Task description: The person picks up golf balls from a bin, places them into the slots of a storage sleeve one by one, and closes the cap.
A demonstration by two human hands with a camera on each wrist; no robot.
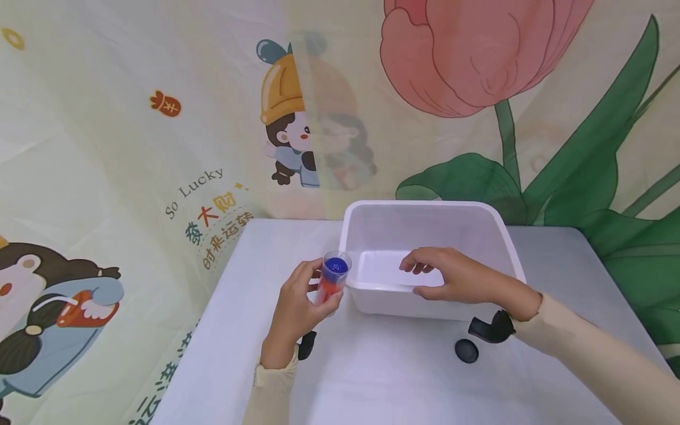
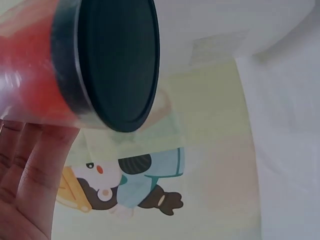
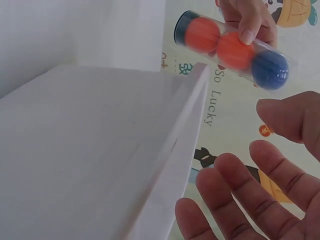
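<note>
My left hand (image 1: 296, 307) grips a clear plastic tube (image 1: 324, 289) beside the left wall of a white bin. Inside the tube, the right wrist view shows two orange balls (image 3: 202, 35) and a blue ball (image 3: 270, 69) at the uncovered end. A black cap (image 2: 120, 65) closes the other end, which faces down. Over the bin's front rim hangs my right hand (image 1: 451, 274), its fingers loosely bent with nothing in them. A loose black cap (image 1: 467, 350) lies on the table in front of the bin.
The white bin (image 1: 425, 301) stands at the back of the table, which has a white cover (image 1: 382, 378). A printed curtain (image 1: 223, 106) with cartoon figures and a large tulip hangs behind and to the left.
</note>
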